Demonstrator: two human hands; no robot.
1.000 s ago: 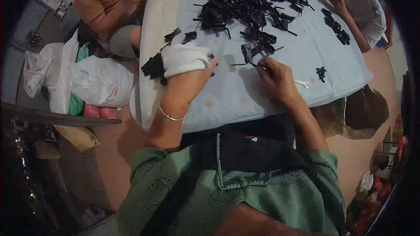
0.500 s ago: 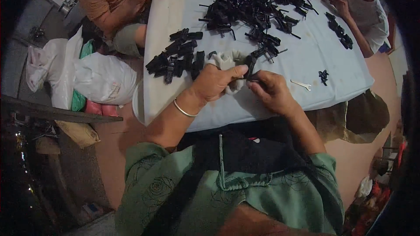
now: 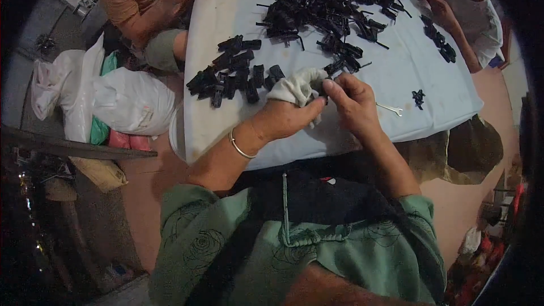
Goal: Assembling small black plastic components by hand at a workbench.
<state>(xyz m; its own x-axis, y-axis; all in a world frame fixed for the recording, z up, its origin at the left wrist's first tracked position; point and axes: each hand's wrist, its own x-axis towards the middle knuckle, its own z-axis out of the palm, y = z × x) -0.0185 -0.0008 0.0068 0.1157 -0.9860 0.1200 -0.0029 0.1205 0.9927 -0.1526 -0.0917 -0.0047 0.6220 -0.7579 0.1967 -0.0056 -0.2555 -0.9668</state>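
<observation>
My left hand (image 3: 283, 119), with a bracelet at its wrist, is closed round a small black part, mostly hidden by the fingers. Whitish cloth (image 3: 296, 85), perhaps a glove, covers its fingers. Close against it, my right hand (image 3: 357, 102) is closed too, its thumb and fingertips pinching at the same black part. Left of my hands lies a loose group of black parts (image 3: 229, 73). A small open-end wrench (image 3: 391, 110) rests on the white-covered table (image 3: 396, 73) beside my right hand, and farther right is a little cluster of tiny black pieces (image 3: 418, 99).
A big heap of black parts with thin rods (image 3: 323, 5) fills the table's far middle. More black parts (image 3: 438, 38) form a row at right. One person (image 3: 141, 11) sits far left, another (image 3: 462, 17) far right. White plastic bags (image 3: 133, 102) stand left of the table.
My left hand has turned, bringing the cloth over its fingers to the top. The right hand has shifted slightly up and in, and the black part is now more hidden.
</observation>
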